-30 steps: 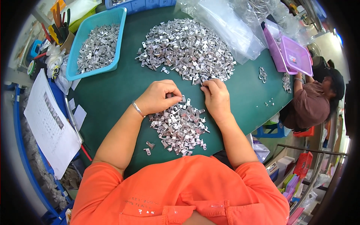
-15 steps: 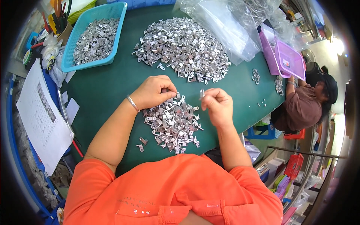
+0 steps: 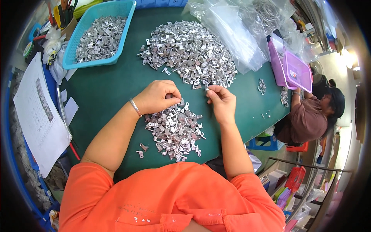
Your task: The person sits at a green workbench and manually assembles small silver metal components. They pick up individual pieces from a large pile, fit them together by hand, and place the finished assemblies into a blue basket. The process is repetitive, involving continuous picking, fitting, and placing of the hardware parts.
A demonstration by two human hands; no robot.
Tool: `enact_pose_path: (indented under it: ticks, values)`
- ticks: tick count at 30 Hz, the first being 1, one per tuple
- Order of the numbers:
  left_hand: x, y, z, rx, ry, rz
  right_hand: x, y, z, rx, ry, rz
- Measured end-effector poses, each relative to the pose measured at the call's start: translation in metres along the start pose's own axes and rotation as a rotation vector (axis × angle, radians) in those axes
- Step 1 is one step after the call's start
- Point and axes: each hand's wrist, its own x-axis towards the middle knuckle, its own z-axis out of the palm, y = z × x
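My right hand point(image 3: 223, 103) pinches a small silver metal bracket point(image 3: 207, 88) between thumb and forefinger, by the near edge of a large heap of like brackets point(image 3: 189, 50). My left hand point(image 3: 157, 96), with a metal bangle at its wrist, rests at the top of a smaller pile of brackets point(image 3: 174, 129). Its thumb and fingers are drawn together, and what lies between them is hidden. Two loose brackets point(image 3: 142, 150) lie left of the small pile.
On the green table point(image 3: 100, 91), a turquoise basket point(image 3: 66, 58) of brackets stands far left. Clear plastic bags point(image 3: 235, 34) and a purple basket point(image 3: 299, 69) are far right, where a co-worker point(image 3: 313, 116) sits. A printed sheet point(image 3: 40, 120) lies at the left edge.
My right hand has moved a little away from me with the bracket, up to the large heap's edge. My left hand has stayed at the small pile. The view has shifted slightly.
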Motion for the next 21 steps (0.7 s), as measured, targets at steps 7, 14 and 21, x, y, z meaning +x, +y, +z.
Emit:
enact_pose_path:
  ticks: [7,14,21]
  values:
    - [-0.001,0.0,0.0,-0.005,0.016,0.0,-0.017,-0.006,-0.011,0.578,-0.34,0.05]
    - [0.001,0.001,0.001,-0.003,0.006,0.002,0.005,-0.007,0.016,-0.646,0.012,-0.669]
    - [-0.001,-0.006,0.001,0.033,0.036,0.06,-0.005,-0.024,0.003,-0.265,-0.476,-0.353]
